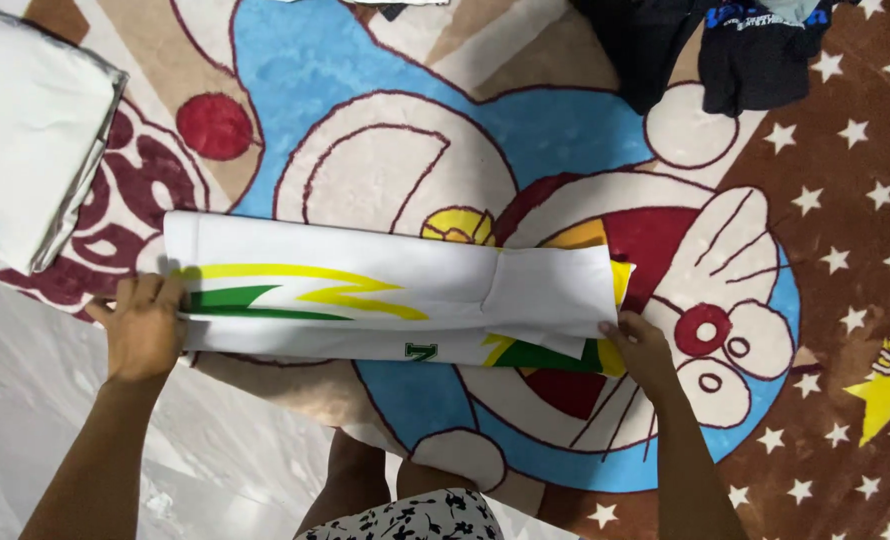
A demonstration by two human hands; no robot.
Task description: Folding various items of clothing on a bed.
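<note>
Fold risk — left hand (145,325) and right hand (637,345) only pin the white jersey (365,290) ends flat, so its folded sleeve flap could spring open.

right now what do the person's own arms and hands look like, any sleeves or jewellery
Both forearms are bare right up to the bottom edge of the picture, with no sleeves in view. The left hand and the right hand wear no gloves, and no rings, watch or bracelets show on either wrist. The only clothing in view is a white garment with a black flower print at the bottom edge.
</note>
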